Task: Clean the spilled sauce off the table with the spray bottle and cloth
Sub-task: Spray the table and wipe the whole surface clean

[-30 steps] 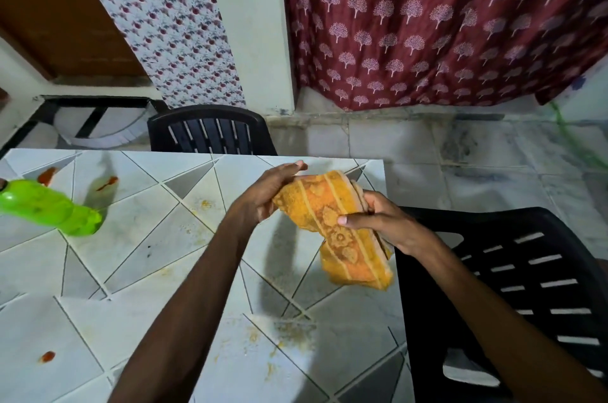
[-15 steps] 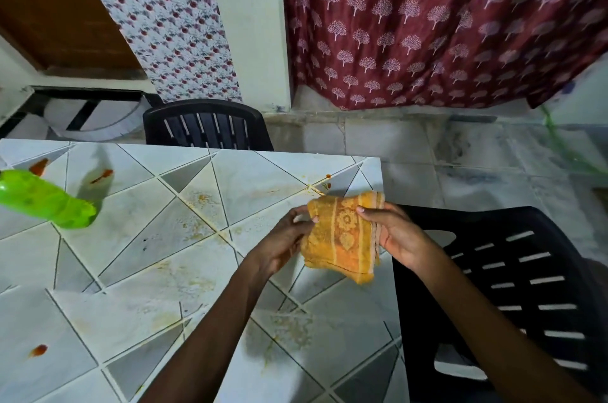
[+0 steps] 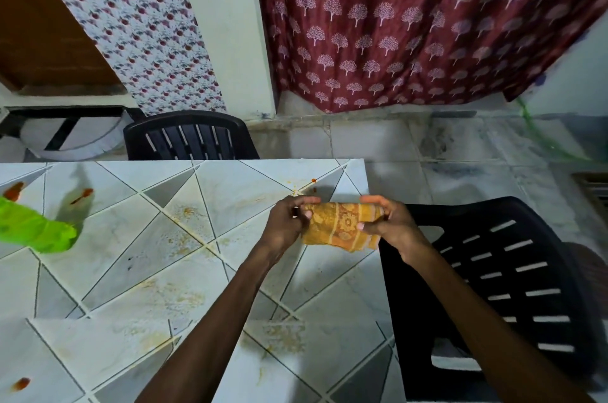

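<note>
An orange patterned cloth (image 3: 340,227) is folded into a short bundle above the right edge of the tiled table (image 3: 158,271). My left hand (image 3: 285,224) grips its left end and my right hand (image 3: 388,221) grips its right end. The green spray bottle (image 3: 31,228) sits at the table's far left, partly cut off by the frame. Red sauce spots lie near the bottle (image 3: 81,196), at the left edge (image 3: 13,191), at the lower left (image 3: 21,383) and by the far right corner (image 3: 313,180). Yellowish smears (image 3: 184,238) streak the middle tiles.
A black plastic chair (image 3: 187,136) stands behind the table's far edge. Another black plastic chair (image 3: 500,277) sits right against the table's right side. A maroon curtain (image 3: 411,24) hangs behind, over a tiled floor (image 3: 460,152).
Both hands have lowered the cloth toward the table's right edge and folded it from a hanging strip into a compact bundle held at both ends. The bottle has not moved.
</note>
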A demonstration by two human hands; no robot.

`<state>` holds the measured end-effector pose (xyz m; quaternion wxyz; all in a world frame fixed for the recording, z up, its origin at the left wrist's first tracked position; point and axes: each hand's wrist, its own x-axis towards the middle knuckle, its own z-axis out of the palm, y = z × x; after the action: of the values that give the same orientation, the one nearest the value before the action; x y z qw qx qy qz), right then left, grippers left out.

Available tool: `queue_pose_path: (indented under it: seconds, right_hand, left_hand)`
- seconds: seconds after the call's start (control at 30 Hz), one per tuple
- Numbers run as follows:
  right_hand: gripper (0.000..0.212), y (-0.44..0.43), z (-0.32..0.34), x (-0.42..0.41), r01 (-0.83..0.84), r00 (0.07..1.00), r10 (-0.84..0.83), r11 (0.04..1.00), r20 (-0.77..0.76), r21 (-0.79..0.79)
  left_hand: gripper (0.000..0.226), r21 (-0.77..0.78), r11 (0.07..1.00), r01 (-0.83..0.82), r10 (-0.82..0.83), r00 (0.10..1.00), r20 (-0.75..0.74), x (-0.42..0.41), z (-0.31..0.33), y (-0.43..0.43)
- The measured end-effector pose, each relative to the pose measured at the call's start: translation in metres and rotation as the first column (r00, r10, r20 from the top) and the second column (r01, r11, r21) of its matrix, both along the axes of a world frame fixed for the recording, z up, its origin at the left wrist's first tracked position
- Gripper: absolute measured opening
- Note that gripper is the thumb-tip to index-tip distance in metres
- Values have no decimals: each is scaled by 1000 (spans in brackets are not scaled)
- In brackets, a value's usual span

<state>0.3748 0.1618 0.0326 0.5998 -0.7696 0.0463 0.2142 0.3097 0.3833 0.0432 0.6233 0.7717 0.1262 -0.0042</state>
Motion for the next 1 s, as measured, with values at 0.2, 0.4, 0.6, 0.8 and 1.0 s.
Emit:
queue_pose_path:
  seconds: [0.2,0.4,0.6,0.8,1.0]
  right_hand:
    - [44,10,10,27,-37,896,255,859,364,-511]
    - [32,15,8,71,140,706,355,778,613,-612]
    - [38,-4,-58,69,-14,566,694,549,446,-836]
    - [36,-16,-92,57,-232,540,835,264,102,-936]
    - [76,36,-98,59,-254,555,796,438,241,-862]
  left_hand:
    - [27,599,791,-128,16,982,188,28,6,-15]
    - [20,700,700,-142,-121,943,311,73,14,-12]
    - [26,822,567,41,-249,961,124,64,-54,-7]
    - [20,783,586,208,-359,933,21,23,-120,13]
    - [59,842,533,88,-106,994,-36,47,-127,43]
